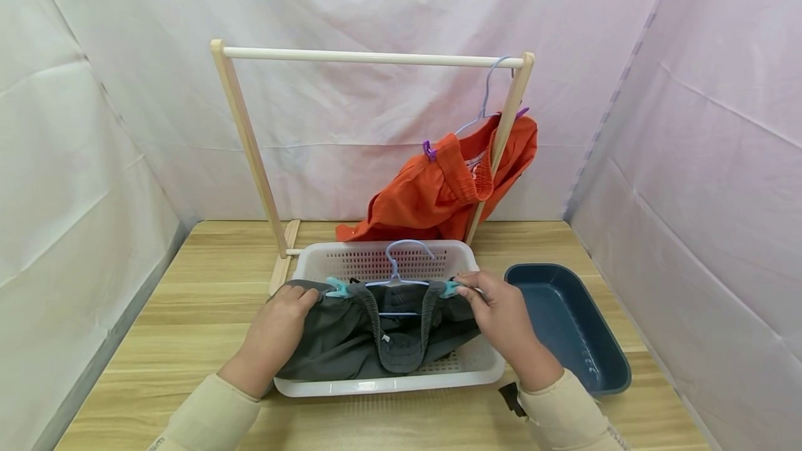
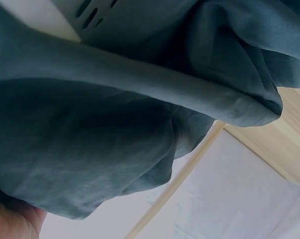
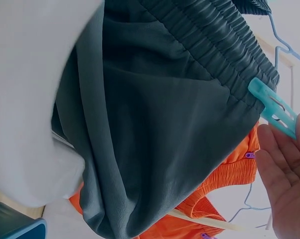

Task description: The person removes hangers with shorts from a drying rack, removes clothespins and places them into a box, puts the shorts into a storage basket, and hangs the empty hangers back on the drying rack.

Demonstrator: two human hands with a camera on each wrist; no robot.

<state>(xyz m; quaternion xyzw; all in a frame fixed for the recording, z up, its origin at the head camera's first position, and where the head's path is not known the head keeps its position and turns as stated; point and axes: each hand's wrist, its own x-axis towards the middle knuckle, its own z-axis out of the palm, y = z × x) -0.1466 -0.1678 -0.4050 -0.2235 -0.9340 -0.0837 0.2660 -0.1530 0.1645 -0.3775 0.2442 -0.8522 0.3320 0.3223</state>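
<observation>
Dark grey trousers [image 1: 338, 346] with an elastic waistband lie spread across a white perforated basket [image 1: 351, 387]. A light blue wire hanger [image 1: 395, 266] runs along the waistband, its hook pointing up. One turquoise clip [image 1: 337, 288] is on the waistband's left side. My left hand [image 1: 278, 329] grips the cloth just beyond it; in the left wrist view mostly fabric shows, with part of the hand at the lower left corner. On the other side my right hand [image 1: 501, 312] pinches the second turquoise clip [image 3: 274, 107], which bites the waistband's edge in the right wrist view.
A wooden rack with a white rail [image 1: 370, 56] stands behind the basket. Orange trousers [image 1: 413, 193] hang from its right end on a blue hanger [image 1: 485, 96] with purple clips [image 1: 429, 151]. A dark blue tub [image 1: 564, 326] sits at the right; fabric walls surround the table.
</observation>
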